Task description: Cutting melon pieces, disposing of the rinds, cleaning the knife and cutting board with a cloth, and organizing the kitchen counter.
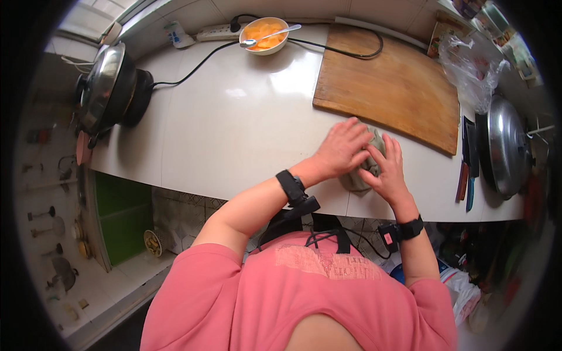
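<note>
A crumpled grey-green cloth (358, 184) lies on the white countertop (219, 145), just in front of the wooden cutting board (386, 83). My left hand (344, 147) covers the cloth's left side, fingers stretched over it towards the board. On the cloth's right side, my right hand (388, 171) holds it between the thumb and bent fingers. Both hands hide much of the cloth, and their fingertips nearly meet over it.
A bowl of orange fruit pieces (263, 51) with a spoon (274, 34) across it stands at the back. A black cord (193, 72) runs to the lidded pot (103, 87) at left. Two knives (469, 162) lie beside a large lidded pan (505, 145) at right, below a plastic bag (472, 72).
</note>
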Demonstrator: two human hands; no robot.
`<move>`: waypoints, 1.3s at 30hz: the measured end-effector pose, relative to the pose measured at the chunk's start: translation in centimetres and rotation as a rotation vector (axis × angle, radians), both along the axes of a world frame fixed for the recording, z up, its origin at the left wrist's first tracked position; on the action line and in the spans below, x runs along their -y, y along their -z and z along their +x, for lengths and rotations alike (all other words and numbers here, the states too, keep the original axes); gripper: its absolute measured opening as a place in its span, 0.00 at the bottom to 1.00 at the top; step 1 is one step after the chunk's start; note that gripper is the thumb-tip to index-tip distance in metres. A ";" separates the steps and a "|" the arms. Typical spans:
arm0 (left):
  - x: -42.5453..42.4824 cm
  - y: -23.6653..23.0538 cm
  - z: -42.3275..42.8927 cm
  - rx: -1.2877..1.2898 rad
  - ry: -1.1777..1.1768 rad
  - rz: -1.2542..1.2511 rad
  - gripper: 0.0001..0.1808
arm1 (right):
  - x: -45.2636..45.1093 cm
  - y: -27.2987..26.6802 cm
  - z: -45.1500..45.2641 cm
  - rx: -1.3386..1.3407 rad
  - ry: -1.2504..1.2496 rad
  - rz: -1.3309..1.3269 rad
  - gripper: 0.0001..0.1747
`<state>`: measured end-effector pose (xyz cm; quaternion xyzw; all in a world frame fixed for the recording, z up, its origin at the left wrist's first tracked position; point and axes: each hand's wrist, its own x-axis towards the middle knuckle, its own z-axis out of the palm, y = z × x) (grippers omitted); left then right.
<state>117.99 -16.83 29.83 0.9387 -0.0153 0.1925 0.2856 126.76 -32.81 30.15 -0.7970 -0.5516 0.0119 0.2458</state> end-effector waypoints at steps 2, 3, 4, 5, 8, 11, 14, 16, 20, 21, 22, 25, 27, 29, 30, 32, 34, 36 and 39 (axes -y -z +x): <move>1.3 2.9 0.0 -0.024 0.069 0.024 0.30 | 0.9 2.1 -0.7 -0.099 -0.002 -0.080 0.45; 1.5 3.3 -0.2 -0.023 0.060 0.027 0.30 | 0.9 2.3 -1.5 -0.031 0.009 -0.121 0.47; 1.5 3.7 -0.5 -0.020 0.060 0.066 0.31 | 0.8 2.6 -1.8 -0.011 0.024 -0.118 0.47; 1.5 4.1 -0.8 -0.016 0.058 0.106 0.32 | 0.6 2.8 -2.0 0.009 0.039 -0.114 0.47; 0.7 4.0 -2.0 -0.069 0.049 0.101 0.35 | -0.1 3.7 -2.5 0.049 0.009 -0.158 0.47; -1.8 3.7 -4.2 -0.133 0.050 0.070 0.37 | -3.1 3.9 -3.8 0.052 -0.060 -0.143 0.46; -5.1 3.5 -7.2 -0.252 -0.068 0.095 0.38 | -7.6 4.2 -5.9 0.040 -0.107 -0.125 0.43; -8.2 3.7 -8.4 -0.240 -0.125 0.118 0.38 | -11.2 4.3 -6.7 0.013 -0.145 -0.134 0.41; -14.7 4.3 -8.6 -0.209 -0.250 0.140 0.37 | -18.7 4.7 -6.9 0.062 -0.149 -0.087 0.39; -16.0 4.6 -8.4 -0.192 -0.290 0.137 0.36 | -20.4 4.9 -6.6 0.080 -0.151 -0.072 0.38; -17.5 4.7 -8.1 -0.189 -0.309 0.141 0.36 | -22.1 5.0 -6.3 0.081 -0.148 -0.076 0.38; -22.2 4.9 -8.0 -0.197 -0.338 0.142 0.35 | -27.1 5.5 -6.3 0.097 -0.148 -0.075 0.37; -25.1 5.0 -9.3 -0.195 -0.366 0.129 0.35 | -30.2 5.6 -7.5 0.111 -0.145 -0.066 0.37; -27.1 5.4 -11.5 -0.212 -0.382 0.120 0.35 | -32.8 5.5 -9.6 0.098 -0.136 -0.097 0.36; -27.8 5.4 -12.8 -0.235 -0.436 0.128 0.35 | -33.8 5.6 -10.5 0.077 -0.162 -0.112 0.36; -29.3 5.9 -15.7 -0.251 -0.511 0.139 0.36 | -35.8 5.7 -12.9 0.043 -0.225 -0.108 0.36; -31.0 6.4 -19.1 -0.268 -0.569 0.151 0.36 | -37.7 5.7 -15.7 -0.012 -0.304 -0.066 0.36; -31.1 6.3 -21.9 -0.286 -0.619 0.165 0.35 | -38.5 5.8 -18.2 0.003 -0.343 -0.042 0.37; -30.1 5.9 -25.6 -0.312 -0.683 0.176 0.35 | -38.4 5.7 -21.1 -0.029 -0.421 0.018 0.38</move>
